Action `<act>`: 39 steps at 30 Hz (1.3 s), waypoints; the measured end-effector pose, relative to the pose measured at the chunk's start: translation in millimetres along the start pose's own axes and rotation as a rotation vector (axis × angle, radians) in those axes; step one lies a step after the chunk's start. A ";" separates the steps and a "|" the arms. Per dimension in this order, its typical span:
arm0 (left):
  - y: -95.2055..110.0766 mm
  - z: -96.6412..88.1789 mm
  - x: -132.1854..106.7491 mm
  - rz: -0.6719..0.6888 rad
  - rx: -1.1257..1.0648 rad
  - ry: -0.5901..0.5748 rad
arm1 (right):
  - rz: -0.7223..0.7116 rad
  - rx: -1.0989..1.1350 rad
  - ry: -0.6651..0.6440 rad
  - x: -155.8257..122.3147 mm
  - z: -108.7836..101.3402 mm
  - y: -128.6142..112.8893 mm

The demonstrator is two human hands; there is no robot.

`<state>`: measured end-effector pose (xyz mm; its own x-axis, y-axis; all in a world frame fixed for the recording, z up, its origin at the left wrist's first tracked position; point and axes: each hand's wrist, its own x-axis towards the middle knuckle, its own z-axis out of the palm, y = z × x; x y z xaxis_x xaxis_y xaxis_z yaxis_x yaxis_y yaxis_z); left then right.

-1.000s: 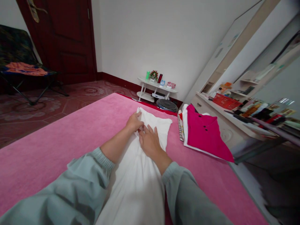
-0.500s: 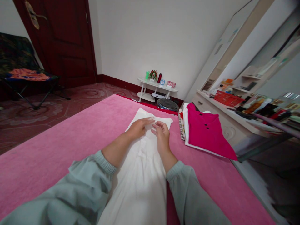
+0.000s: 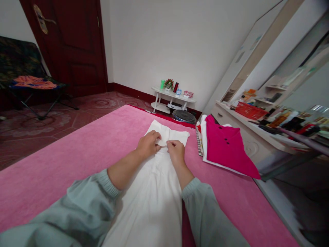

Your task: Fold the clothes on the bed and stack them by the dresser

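A long white garment [image 3: 150,195] lies lengthwise on the pink bed cover [image 3: 84,151], running from the bottom edge of the view to near the bed's far end. Close to its far end, my left hand [image 3: 149,145] is closed with fingers and thumb pinching a fold of the white cloth. Just right of it, my right hand [image 3: 177,149] pinches the same fold. A short stretch of cloth shows between the two hands. What kind of garment it is cannot be told.
Folded clothes with a magenta buttoned top [image 3: 226,144] uppermost lie at the bed's right edge. Beyond stands a dresser [image 3: 231,115] with a red basket [image 3: 250,110] and bottles. A small white table [image 3: 172,94] is past the bed's end; a folding chair [image 3: 33,85] stands left.
My hands have drawn slightly toward me and apart. Their fingers, looser over the cloth before, now pinch a fold of the white garment.
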<state>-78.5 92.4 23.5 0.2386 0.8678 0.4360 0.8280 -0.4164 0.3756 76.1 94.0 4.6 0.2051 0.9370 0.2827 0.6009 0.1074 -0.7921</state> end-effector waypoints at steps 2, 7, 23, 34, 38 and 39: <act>-1.2 -4.7 -6.0 -0.006 0.041 -0.029 | -0.029 -0.187 -0.012 2.7 -1.6 -5.6; -2.8 -13.6 -23.0 0.000 0.053 -0.065 | 0.018 -0.527 -0.121 26.8 -5.3 -21.6; -6.7 -22.5 -23.2 0.102 0.038 0.062 | -0.194 -0.742 -0.339 64.2 0.7 -24.8; -27.9 -13.1 -16.8 -0.112 -0.087 -0.079 | -0.247 -0.678 -0.567 12.3 9.7 -15.7; -37.7 -10.2 -24.2 -0.031 -0.132 -0.123 | -0.242 -0.539 -0.606 -17.7 -15.0 -23.1; -39.1 -10.8 -29.3 -0.009 -0.137 -0.137 | -0.258 -0.504 -0.618 -31.5 -24.7 -23.3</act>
<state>-123.3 80.3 4.8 0.3065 0.8963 0.3203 0.7554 -0.4338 0.4911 74.7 53.7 27.5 -0.3587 0.9325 -0.0416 0.8741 0.3200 -0.3654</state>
